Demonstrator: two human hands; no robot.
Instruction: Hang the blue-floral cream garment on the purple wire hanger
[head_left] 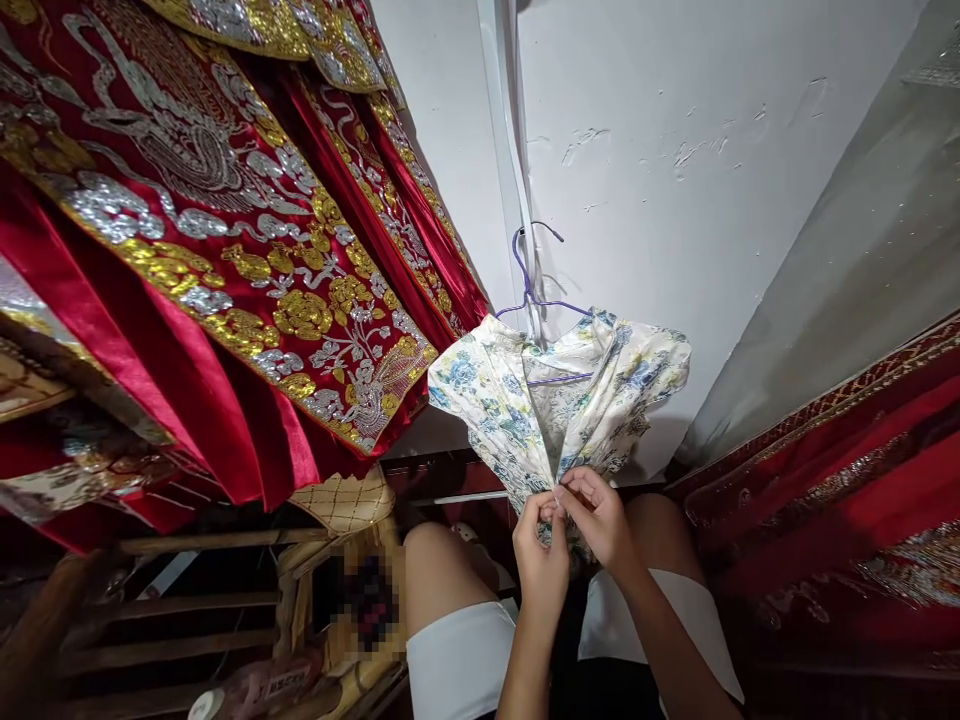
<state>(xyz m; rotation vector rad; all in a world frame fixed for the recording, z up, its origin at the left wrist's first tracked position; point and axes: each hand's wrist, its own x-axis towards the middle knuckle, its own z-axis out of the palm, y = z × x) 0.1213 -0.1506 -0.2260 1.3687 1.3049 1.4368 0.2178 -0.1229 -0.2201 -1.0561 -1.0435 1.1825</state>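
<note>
A white garment with a blue and yellow flower print (pixel 495 400) hangs by its shoulders on a purple hanger (pixel 527 290). Its front falls open in a deep V at the neck. At the bottom of that V, my left hand (pixel 544 545) pinches the front edge between thumb and fingers. Right beside it, my right hand (pixel 596 515) is closed on the other front edge, fingertips meeting those of the left. Whether a small button or fastener sits between the fingertips cannot be made out. The lower part of the garment is hidden behind my hands.
Red costumes with gold and silver embroidery (pixel 300 250) hang at the left. More red beaded cloth (pixel 847 480) is at the right. A wooden chair (pixel 202 600) and a bottle (pixel 255 690) stand lower left. Behind the hanger is a white wall (pixel 675 130).
</note>
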